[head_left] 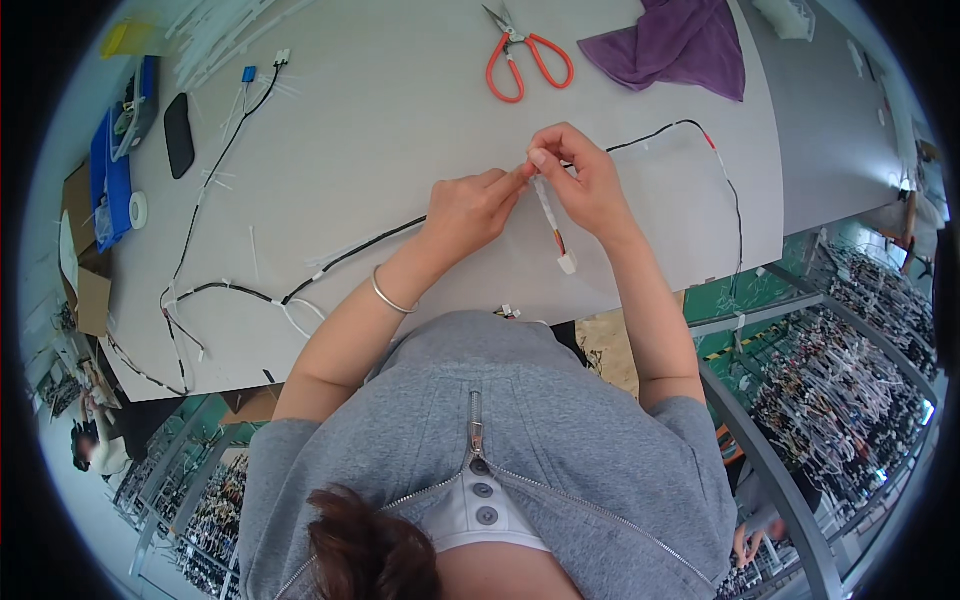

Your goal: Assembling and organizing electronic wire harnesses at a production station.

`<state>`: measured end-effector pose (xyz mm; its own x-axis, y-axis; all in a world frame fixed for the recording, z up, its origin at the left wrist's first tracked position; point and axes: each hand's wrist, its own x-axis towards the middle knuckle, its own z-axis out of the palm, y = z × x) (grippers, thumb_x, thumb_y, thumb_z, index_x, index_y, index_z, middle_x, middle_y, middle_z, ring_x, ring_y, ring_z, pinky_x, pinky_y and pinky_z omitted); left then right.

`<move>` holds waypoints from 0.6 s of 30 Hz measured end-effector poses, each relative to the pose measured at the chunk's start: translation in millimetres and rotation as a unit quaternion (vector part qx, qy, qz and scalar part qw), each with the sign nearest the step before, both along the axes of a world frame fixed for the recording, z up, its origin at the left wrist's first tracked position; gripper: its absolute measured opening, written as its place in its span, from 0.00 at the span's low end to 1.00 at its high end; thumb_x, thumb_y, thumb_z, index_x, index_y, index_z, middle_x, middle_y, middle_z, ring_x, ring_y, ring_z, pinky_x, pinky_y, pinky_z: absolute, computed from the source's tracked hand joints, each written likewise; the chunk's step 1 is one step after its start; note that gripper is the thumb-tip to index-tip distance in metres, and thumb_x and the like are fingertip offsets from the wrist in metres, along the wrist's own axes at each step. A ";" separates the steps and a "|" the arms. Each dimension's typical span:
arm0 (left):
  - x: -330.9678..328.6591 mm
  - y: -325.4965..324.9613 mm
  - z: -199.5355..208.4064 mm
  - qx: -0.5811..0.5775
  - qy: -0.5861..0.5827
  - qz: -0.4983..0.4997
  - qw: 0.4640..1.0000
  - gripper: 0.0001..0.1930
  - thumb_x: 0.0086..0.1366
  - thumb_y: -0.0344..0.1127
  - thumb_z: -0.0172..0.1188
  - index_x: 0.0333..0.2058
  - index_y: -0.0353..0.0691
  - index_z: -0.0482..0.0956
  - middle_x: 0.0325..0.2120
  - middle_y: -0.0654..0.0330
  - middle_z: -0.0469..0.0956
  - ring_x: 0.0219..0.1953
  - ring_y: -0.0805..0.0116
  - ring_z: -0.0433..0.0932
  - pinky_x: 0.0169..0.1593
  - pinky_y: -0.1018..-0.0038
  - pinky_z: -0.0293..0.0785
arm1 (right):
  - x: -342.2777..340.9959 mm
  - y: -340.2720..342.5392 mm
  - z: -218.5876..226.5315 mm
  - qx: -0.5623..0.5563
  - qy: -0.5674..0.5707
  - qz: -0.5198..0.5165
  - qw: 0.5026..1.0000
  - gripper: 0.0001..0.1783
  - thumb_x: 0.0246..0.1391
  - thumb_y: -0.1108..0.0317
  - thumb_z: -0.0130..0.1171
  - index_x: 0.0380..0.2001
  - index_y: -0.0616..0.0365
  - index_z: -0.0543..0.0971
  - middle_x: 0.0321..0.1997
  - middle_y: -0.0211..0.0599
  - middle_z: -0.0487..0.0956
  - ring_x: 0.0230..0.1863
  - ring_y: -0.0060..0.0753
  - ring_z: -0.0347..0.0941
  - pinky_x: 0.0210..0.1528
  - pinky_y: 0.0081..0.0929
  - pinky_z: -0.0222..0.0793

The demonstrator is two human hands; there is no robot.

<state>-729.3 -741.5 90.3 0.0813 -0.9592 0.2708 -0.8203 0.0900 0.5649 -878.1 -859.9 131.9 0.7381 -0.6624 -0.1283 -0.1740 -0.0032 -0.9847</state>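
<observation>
A black-wrapped wire harness [380, 238] runs across the table and passes between my hands. My left hand [466, 214] is closed with its fingertips pinching the harness where a short branch leaves it. Right against those fingertips, my right hand [590, 190] pinches at the same spot with thumb and forefinger. What lies exactly between the fingertips is hidden. From below them hangs the white-wrapped branch, ending in red and yellow wires and a white connector [567, 262]. Beyond my right hand the thin black branch [658, 133] bends toward the near edge, with a red section [709, 141] on it.
Red-handled scissors [514, 68] lie open at the far middle, beside a purple cloth [680, 45]. On the left are a black phone-like slab [179, 136], a tape roll [138, 210], a blue connector [249, 74] and loose cable ties [254, 250]. Metal rails [770, 470] stand near right.
</observation>
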 end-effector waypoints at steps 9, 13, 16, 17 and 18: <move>-7.3 9.3 -1.0 0.084 -0.036 0.019 0.996 0.18 0.63 0.41 0.64 0.53 0.50 0.80 0.28 0.65 0.78 0.27 0.64 0.80 0.26 0.66 0.74 | -4.9 -11.9 -24.6 0.074 -0.009 -0.034 0.997 0.10 0.67 0.68 0.56 0.47 0.61 0.76 0.38 0.32 0.81 0.40 0.23 0.78 0.48 0.25 0.73; 21.6 25.6 10.4 0.093 0.086 0.013 0.992 0.27 0.56 0.45 0.72 0.53 0.44 0.79 0.39 0.58 0.79 0.44 0.56 0.78 0.46 0.61 0.75 | 48.3 -72.1 -34.5 -0.267 0.211 -0.056 0.938 0.25 0.61 0.58 0.63 0.58 0.54 0.75 0.47 0.38 0.82 0.44 0.36 0.81 0.44 0.32 0.77; 66.7 67.5 24.8 0.143 0.092 0.020 0.985 0.27 0.53 0.44 0.74 0.51 0.42 0.79 0.42 0.58 0.79 0.47 0.55 0.76 0.50 0.61 0.73 | 82.4 -82.9 -54.8 -0.451 0.289 -0.069 0.842 0.29 0.56 0.51 0.65 0.58 0.52 0.75 0.47 0.42 0.81 0.44 0.43 0.80 0.44 0.38 0.77; 75.9 81.0 28.6 0.170 0.050 0.024 0.984 0.25 0.54 0.43 0.74 0.49 0.42 0.80 0.42 0.59 0.79 0.46 0.56 0.77 0.49 0.63 0.74 | 90.5 -84.8 -55.0 -0.452 0.327 -0.037 0.829 0.30 0.56 0.49 0.65 0.58 0.50 0.75 0.46 0.42 0.81 0.44 0.44 0.80 0.44 0.40 0.77; 78.2 87.0 27.8 0.174 0.049 0.030 0.983 0.25 0.54 0.43 0.74 0.49 0.42 0.80 0.42 0.59 0.79 0.46 0.56 0.77 0.49 0.63 0.74 | 95.0 -85.0 -54.3 -0.452 0.366 -0.006 0.813 0.31 0.55 0.47 0.65 0.58 0.49 0.75 0.45 0.42 0.80 0.44 0.45 0.80 0.44 0.42 0.77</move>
